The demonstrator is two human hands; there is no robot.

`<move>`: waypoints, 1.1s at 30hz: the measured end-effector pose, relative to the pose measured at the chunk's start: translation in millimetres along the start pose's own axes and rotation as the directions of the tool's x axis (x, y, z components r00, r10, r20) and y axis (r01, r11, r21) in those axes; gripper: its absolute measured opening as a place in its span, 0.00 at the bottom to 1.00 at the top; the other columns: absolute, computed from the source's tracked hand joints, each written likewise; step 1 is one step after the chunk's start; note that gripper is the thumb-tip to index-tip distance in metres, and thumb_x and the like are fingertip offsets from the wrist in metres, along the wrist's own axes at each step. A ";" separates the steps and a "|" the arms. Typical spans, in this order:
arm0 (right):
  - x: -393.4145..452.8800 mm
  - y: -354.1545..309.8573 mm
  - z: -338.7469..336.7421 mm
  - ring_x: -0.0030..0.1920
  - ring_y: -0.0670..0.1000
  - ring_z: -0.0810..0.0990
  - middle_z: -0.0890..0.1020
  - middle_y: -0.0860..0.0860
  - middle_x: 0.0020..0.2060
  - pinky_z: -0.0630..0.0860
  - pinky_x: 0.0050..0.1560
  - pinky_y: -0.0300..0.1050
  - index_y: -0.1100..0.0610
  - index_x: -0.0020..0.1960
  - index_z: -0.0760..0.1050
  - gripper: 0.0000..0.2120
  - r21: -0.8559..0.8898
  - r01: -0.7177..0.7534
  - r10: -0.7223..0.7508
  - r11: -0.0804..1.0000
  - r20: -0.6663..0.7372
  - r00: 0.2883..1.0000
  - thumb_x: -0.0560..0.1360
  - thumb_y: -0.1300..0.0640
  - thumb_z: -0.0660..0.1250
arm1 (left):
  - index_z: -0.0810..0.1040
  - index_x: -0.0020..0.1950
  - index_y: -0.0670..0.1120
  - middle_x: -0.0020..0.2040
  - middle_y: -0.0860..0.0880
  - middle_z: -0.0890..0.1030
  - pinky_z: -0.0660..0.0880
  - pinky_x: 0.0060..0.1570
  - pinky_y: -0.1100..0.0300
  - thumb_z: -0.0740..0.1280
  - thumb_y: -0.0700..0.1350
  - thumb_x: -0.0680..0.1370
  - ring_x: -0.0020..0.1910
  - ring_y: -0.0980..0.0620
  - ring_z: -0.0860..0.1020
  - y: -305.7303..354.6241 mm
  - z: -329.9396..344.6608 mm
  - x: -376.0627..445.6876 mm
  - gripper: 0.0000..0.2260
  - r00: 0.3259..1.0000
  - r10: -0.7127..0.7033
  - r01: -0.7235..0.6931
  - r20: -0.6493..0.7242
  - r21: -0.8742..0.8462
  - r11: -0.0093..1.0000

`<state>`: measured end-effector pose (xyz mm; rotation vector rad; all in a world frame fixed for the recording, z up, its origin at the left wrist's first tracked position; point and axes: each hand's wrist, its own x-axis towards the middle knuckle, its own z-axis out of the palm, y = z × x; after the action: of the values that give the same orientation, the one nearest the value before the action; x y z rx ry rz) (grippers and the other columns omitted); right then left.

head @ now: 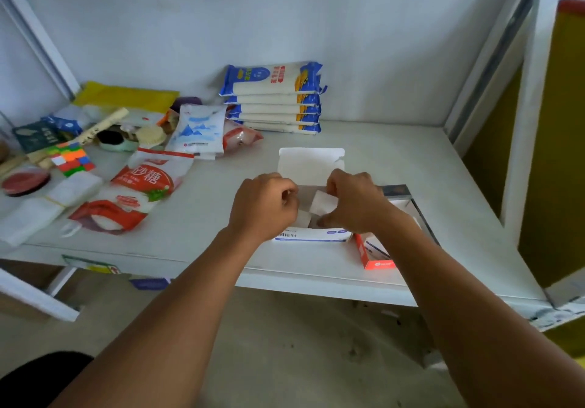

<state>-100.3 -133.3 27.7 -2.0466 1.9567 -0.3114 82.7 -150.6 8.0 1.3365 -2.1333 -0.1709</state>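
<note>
A white cardboard box with blue print lies on the grey shelf, its lid flap standing open at the back. My left hand has curled fingers at the box's left edge, pinching something small and white there. My right hand pinches a small white packet tilted in the box's opening. Part of the box's inside is hidden by both hands.
An orange and white carton and a dark tray lie right of the box. Stacked blue noodle packs stand at the back. Red sugar bags, a white salt bag, a puzzle cube and clutter fill the left.
</note>
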 end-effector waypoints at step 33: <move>-2.7 -4.3 5.3 0.39 0.46 0.80 0.83 0.48 0.45 0.81 0.41 0.39 0.51 0.54 0.76 0.23 0.341 0.120 -0.037 0.932 -0.241 0.970 0.63 0.59 0.80 | 0.80 0.59 0.55 0.54 0.53 0.83 0.73 0.58 0.46 0.75 0.55 0.69 0.52 0.53 0.76 -3.4 -4.2 2.8 0.20 0.988 -0.118 0.130 0.100 -0.123 0.984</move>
<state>-94.6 -130.2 24.4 -1.9211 1.7803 -0.8891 86.9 -153.8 11.2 1.4097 -2.0762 -0.4216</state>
